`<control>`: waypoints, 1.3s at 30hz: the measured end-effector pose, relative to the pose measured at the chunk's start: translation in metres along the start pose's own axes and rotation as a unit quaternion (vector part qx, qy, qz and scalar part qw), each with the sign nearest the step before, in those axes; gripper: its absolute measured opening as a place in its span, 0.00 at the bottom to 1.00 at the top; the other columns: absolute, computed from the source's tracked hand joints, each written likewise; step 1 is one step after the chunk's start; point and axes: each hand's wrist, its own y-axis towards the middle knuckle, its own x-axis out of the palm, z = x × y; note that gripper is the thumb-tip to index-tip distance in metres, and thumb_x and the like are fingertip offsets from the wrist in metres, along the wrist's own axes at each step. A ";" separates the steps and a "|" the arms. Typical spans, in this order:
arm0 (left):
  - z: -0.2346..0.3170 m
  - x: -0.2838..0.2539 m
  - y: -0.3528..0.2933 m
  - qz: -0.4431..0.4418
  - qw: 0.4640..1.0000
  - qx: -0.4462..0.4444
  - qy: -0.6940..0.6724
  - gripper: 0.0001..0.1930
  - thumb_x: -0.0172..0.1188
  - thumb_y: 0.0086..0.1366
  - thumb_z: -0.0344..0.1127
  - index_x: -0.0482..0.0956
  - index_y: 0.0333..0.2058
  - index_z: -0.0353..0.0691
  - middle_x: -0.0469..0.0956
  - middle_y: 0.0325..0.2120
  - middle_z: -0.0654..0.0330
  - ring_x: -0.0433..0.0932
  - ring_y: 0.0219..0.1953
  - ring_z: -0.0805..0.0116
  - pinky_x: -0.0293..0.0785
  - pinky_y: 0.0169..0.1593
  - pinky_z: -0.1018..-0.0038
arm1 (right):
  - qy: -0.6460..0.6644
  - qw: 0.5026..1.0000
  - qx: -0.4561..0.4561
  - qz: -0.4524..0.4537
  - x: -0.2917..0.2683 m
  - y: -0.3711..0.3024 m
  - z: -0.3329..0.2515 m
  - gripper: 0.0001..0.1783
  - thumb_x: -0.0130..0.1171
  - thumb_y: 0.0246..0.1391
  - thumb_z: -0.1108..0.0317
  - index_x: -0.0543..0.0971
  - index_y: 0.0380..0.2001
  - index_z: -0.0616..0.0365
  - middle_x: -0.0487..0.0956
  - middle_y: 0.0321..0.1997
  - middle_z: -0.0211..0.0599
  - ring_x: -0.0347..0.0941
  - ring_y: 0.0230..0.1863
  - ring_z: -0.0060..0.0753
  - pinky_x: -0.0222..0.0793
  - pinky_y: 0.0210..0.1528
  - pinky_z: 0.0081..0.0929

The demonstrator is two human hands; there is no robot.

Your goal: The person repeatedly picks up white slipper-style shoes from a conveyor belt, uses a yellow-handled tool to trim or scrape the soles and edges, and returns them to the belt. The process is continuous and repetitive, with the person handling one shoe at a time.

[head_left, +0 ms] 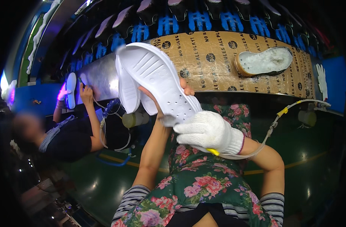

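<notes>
My bare left hand (155, 101) is closed around several white shoe soles, its thumb in front and its fingertips curling over the right edge. The top sole (152, 70) is tilted, showing grooves at its far end and small holes at its near end. More white soles (127, 85) fan out behind it on the left. My right hand (209, 130), in a white knitted glove, is closed at the near end of the top sole. From its fingertips sticks a blurred grey tip, like a brush (167, 120). A thin clear hose (252, 153) with yellow joints runs to that hand.
Ahead is a bench covered with printed cardboard (203, 81), bearing a worn whitish sole-shaped piece (267, 60). Blue clamps (198, 20) carrying shoes line the back. A white glove (321, 81) hangs at right. At left, a co-worker (67, 136) holds a white sole (71, 90).
</notes>
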 end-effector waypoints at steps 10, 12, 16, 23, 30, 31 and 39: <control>0.020 0.003 0.010 -0.005 1.000 -0.023 -0.002 0.67 0.41 0.45 0.99 0.73 0.61 0.40 0.79 0.42 0.46 0.78 0.36 0.50 0.75 0.46 0.53 | 0.012 0.999 -0.010 -0.033 -0.005 0.000 -0.002 0.17 0.72 0.42 0.71 0.87 0.40 0.48 0.87 0.48 0.35 0.85 0.43 0.41 0.80 0.42 0.37; 0.025 -0.002 0.018 -0.030 0.998 -0.055 0.010 0.67 0.43 0.45 0.98 0.70 0.64 0.41 0.79 0.40 0.43 0.79 0.34 0.48 0.75 0.43 0.53 | 0.069 0.997 0.021 0.001 -0.016 0.000 0.002 0.17 0.73 0.43 0.70 0.87 0.41 0.46 0.87 0.48 0.32 0.84 0.43 0.39 0.80 0.42 0.36; 0.028 0.003 0.029 -0.068 0.991 -0.107 0.048 0.67 0.47 0.46 0.96 0.66 0.68 0.41 0.78 0.40 0.39 0.81 0.35 0.44 0.77 0.41 0.51 | -0.091 0.994 -0.008 0.057 -0.003 -0.001 0.008 0.14 0.70 0.45 0.69 0.86 0.39 0.53 0.87 0.47 0.37 0.84 0.41 0.41 0.80 0.39 0.37; 0.036 -0.003 0.038 -0.116 0.965 -0.213 0.104 0.68 0.50 0.47 0.94 0.70 0.65 0.31 0.81 0.41 0.38 0.86 0.36 0.46 0.86 0.36 0.53 | 0.112 0.992 0.049 -0.024 -0.004 -0.006 -0.002 0.18 0.76 0.44 0.70 0.88 0.43 0.47 0.88 0.51 0.37 0.85 0.42 0.44 0.81 0.43 0.38; 0.060 -0.013 0.044 -0.028 0.887 -0.353 0.295 0.59 0.58 0.56 0.84 0.71 0.67 0.32 0.81 0.52 0.40 0.86 0.47 0.50 0.87 0.45 0.56 | -0.050 0.994 0.020 -0.094 0.010 -0.008 0.003 0.15 0.71 0.44 0.71 0.86 0.39 0.53 0.87 0.49 0.38 0.85 0.42 0.44 0.81 0.41 0.38; 0.061 -0.010 0.045 -0.020 0.868 -0.353 0.349 0.56 0.58 0.59 0.81 0.71 0.67 0.33 0.81 0.54 0.41 0.85 0.51 0.52 0.85 0.49 0.59 | 0.016 0.997 0.037 -0.070 0.006 -0.008 0.003 0.16 0.73 0.43 0.72 0.87 0.40 0.53 0.87 0.48 0.37 0.85 0.42 0.44 0.81 0.42 0.37; 0.051 -0.021 0.059 0.015 0.774 -0.343 0.531 0.48 0.46 0.70 0.77 0.69 0.71 0.38 0.79 0.60 0.48 0.81 0.58 0.61 0.80 0.60 0.64 | 0.044 0.992 0.101 -0.058 -0.007 -0.003 0.007 0.17 0.73 0.44 0.77 0.88 0.40 0.53 0.88 0.47 0.45 0.85 0.42 0.46 0.80 0.45 0.38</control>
